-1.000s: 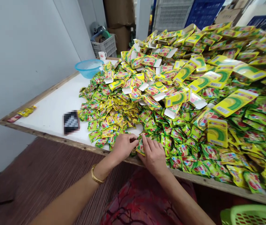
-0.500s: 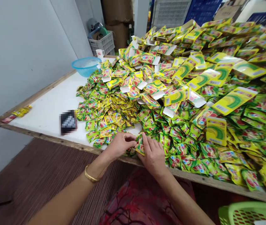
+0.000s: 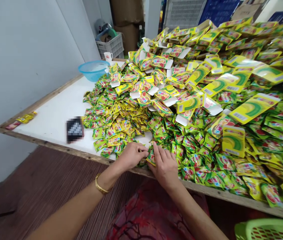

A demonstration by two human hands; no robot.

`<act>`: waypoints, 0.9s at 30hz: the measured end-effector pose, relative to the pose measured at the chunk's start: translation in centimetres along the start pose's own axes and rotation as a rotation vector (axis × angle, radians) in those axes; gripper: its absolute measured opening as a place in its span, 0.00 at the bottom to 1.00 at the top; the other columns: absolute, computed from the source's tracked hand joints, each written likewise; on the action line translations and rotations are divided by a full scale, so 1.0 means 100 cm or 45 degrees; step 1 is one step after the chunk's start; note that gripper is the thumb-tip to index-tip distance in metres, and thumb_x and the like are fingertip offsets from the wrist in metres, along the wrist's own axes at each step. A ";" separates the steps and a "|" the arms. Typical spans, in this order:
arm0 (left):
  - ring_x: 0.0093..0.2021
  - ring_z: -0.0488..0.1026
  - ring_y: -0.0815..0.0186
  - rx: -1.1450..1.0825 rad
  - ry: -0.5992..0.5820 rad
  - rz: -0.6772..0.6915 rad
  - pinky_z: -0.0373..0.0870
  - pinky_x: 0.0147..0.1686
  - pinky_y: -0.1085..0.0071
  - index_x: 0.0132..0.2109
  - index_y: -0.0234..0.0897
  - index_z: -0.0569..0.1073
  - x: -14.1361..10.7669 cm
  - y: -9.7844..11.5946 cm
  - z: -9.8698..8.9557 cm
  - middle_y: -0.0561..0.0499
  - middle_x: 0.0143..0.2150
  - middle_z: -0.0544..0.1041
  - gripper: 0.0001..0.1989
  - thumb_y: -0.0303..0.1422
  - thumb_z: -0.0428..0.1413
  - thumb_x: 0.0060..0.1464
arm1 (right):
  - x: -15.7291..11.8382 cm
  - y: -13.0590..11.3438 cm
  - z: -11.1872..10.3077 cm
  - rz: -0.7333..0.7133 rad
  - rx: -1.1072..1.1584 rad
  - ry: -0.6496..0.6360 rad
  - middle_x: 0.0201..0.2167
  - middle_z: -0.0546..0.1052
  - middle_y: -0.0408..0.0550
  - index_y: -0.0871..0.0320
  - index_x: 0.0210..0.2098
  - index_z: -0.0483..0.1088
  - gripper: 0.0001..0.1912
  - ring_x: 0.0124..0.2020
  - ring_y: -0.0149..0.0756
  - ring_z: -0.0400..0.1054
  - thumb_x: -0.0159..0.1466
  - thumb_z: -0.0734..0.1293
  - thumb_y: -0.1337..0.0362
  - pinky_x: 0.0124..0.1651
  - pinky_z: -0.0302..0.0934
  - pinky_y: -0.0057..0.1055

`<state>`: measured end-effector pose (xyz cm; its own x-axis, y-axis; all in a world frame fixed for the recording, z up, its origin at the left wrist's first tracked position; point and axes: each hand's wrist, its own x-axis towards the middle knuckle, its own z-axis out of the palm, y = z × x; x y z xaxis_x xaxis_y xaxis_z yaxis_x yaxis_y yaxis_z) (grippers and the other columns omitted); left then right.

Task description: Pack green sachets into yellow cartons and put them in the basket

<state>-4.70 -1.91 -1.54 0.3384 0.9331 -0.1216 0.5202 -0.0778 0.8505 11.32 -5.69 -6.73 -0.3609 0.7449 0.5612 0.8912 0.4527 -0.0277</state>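
Note:
At the table's near edge, a small green and yellow packet (image 3: 151, 157) with a red fruit print lies between my two hands. My right hand (image 3: 165, 166) is closed over its right side, the fingers lying together and the thumb beneath. My left hand (image 3: 132, 156), a gold bangle on its wrist, pinches at the packet's left edge, its fingertips partly hiding that side. Around both hands spreads a heap of green sachets (image 3: 188, 143), with yellow sachets (image 3: 129, 116) behind them. Whether the held packet is a sachet or a small carton is hard to tell.
Yellow cartons (image 3: 193, 103), many with open flaps, are piled behind the sachets. A blue basket (image 3: 93, 75) and a white mug (image 3: 108, 56) stand at the far left. A blurred dark item (image 3: 74, 130) lies on the white table (image 3: 54, 110). Below right is a green basket (image 3: 268, 230).
My view has shifted slightly, so everything sits a little further right. Both hands stay at the packet, the left fingertips bent slightly more at its edge.

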 end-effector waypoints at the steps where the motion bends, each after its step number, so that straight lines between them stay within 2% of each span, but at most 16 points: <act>1: 0.24 0.57 0.72 0.008 -0.010 0.018 0.53 0.26 0.74 0.17 0.33 0.69 0.000 -0.001 0.000 0.57 0.18 0.61 0.12 0.28 0.53 0.46 | 0.000 0.000 0.000 -0.006 -0.001 -0.002 0.46 0.72 0.58 0.68 0.64 0.49 0.32 0.41 0.42 0.61 0.66 0.57 0.56 0.40 0.52 0.36; 5: 0.24 0.56 0.72 0.008 -0.070 0.033 0.52 0.26 0.74 0.17 0.34 0.66 -0.001 -0.003 0.001 0.57 0.18 0.58 0.11 0.29 0.51 0.46 | 0.000 -0.001 -0.002 -0.030 0.019 0.002 0.46 0.72 0.58 0.68 0.64 0.50 0.32 0.41 0.42 0.61 0.66 0.58 0.57 0.39 0.52 0.35; 9: 0.22 0.51 0.72 0.073 -0.042 -0.007 0.48 0.24 0.73 0.15 0.35 0.57 -0.002 -0.001 0.003 0.58 0.17 0.52 0.12 0.26 0.48 0.43 | 0.000 -0.001 -0.001 -0.067 0.009 -0.042 0.46 0.72 0.58 0.68 0.64 0.50 0.32 0.41 0.43 0.61 0.65 0.59 0.56 0.40 0.52 0.36; 12: 0.21 0.48 0.73 0.080 -0.084 -0.012 0.45 0.24 0.72 0.15 0.36 0.50 -0.002 0.002 0.005 0.58 0.17 0.46 0.14 0.25 0.47 0.42 | 0.000 -0.001 -0.001 -0.094 0.017 -0.047 0.46 0.72 0.58 0.68 0.63 0.51 0.32 0.42 0.43 0.61 0.65 0.59 0.56 0.40 0.52 0.37; 15: 0.20 0.46 0.73 0.088 -0.139 -0.008 0.42 0.23 0.71 0.16 0.37 0.47 -0.001 0.003 0.004 0.58 0.17 0.45 0.15 0.24 0.46 0.42 | 0.000 0.000 -0.001 -0.118 0.025 -0.038 0.47 0.72 0.57 0.68 0.62 0.53 0.31 0.41 0.42 0.61 0.66 0.59 0.56 0.40 0.52 0.37; 20: 0.20 0.49 0.74 0.043 -0.295 0.047 0.46 0.22 0.74 0.16 0.36 0.51 -0.001 0.003 0.001 0.59 0.15 0.49 0.12 0.22 0.44 0.40 | -0.001 0.001 -0.001 -0.144 0.044 -0.018 0.47 0.72 0.57 0.68 0.61 0.55 0.29 0.41 0.43 0.61 0.66 0.59 0.56 0.41 0.52 0.37; 25: 0.11 0.54 0.72 -0.120 -0.354 -0.215 0.47 0.16 0.75 0.19 0.38 0.57 -0.011 0.012 0.004 0.61 0.08 0.52 0.11 0.23 0.42 0.45 | 0.001 0.001 0.000 -0.154 0.072 -0.033 0.47 0.72 0.56 0.66 0.60 0.57 0.28 0.41 0.43 0.61 0.65 0.60 0.57 0.41 0.53 0.38; 27: 0.09 0.56 0.72 -0.205 -0.417 -0.248 0.47 0.14 0.77 0.21 0.37 0.61 -0.016 0.017 0.002 0.61 0.07 0.52 0.10 0.23 0.43 0.47 | 0.002 0.000 0.001 -0.142 0.088 -0.008 0.47 0.72 0.56 0.65 0.60 0.56 0.28 0.41 0.42 0.62 0.65 0.60 0.56 0.41 0.54 0.37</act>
<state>-4.19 -3.61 -0.05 0.4905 0.7621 -0.4227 0.4789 0.1695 0.8614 11.26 -5.46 -6.64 -0.4583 0.6909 0.5591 0.8246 0.5653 -0.0225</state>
